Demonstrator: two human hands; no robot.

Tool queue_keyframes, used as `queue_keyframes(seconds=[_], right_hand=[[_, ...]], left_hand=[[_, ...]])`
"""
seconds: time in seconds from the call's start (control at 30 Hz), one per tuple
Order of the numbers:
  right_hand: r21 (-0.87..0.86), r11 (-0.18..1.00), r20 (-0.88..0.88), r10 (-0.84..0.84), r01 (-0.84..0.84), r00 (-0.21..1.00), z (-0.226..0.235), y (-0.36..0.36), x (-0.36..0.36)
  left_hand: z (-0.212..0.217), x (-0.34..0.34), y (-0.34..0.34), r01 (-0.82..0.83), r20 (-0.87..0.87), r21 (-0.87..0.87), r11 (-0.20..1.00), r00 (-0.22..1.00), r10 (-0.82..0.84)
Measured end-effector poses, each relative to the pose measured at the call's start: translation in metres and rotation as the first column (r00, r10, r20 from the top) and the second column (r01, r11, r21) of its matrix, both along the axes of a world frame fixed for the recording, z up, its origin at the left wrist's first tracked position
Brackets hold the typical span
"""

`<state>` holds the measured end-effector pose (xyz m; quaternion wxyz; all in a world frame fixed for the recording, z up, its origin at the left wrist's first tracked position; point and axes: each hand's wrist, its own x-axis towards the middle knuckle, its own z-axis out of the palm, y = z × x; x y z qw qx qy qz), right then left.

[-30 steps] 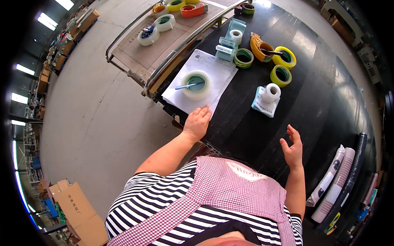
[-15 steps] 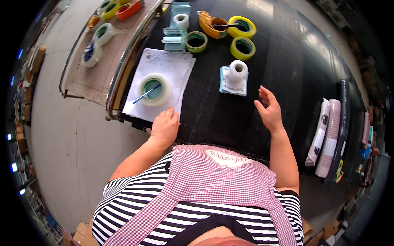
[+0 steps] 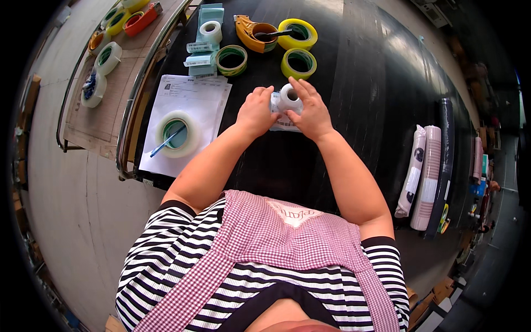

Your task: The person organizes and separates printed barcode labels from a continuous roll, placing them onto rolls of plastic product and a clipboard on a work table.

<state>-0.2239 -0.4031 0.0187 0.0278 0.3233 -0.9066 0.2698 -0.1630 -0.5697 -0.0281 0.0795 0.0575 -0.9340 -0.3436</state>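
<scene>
one white roll (image 3: pixel 285 100), likely light, smooth, best held round its sides; my left hand (image 3: pixel 256 114) and right hand (image 3: pixel 313 115) half-curled about it, grip unclear.

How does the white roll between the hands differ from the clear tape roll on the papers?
Size: the white roll is narrow, the clear tape roll wider. Core: the white roll's hole is dark; a blue pen lies across the clear tape roll's green-lined one. Place: the white roll stands on labels, the clear tape roll on papers. Both sit hole-up.

Tabletop (image 3: pixel 365 94) glossy; sheets (image 3: pixel 193 103) matt paper; nearer white roll (image 3: pixel 287 99) smooth; rail (image 3: pixel 131 103) shiny metal.
</scene>
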Motion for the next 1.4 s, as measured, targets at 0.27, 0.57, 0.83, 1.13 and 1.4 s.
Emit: queue_keyframes(seconds=[0.27, 0.57, 0.83, 1.13, 1.4], right_hand=[[-0.707, 0.526, 0.581, 0.050, 0.473, 0.813, -0.039, 0.060, -0.028], [-0.201, 0.905, -0.060, -0.393, 0.374, 0.918, -0.032, 0.129, -0.023], [-0.095, 0.916, 0.516, -0.289, 0.389, 0.806, -0.015, 0.043, 0.015], [-0.260, 0.811, 0.688, -0.225, 0.524, 0.690, -0.063, 0.048, -0.005], [-0.254, 0.718, 0.838, -0.172, 0.648, 0.518, -0.038, 0.072, 0.007]], left_hand=[[0.014, -0.014, -0.001, 0.163, 0.261, -0.084, 0.983, 0.956, -0.136], [0.027, -0.040, 0.005, 0.213, 0.413, -0.127, 0.969, 0.900, -0.143], [0.026, -0.040, 0.002, 0.209, 0.370, -0.135, 0.969, 0.917, -0.146], [0.004, -0.013, -0.009, 0.211, 0.112, -0.071, 0.975, 0.973, -0.202], [-0.008, -0.008, -0.012, 0.238, 0.024, -0.052, 0.970, 0.971, -0.237]])
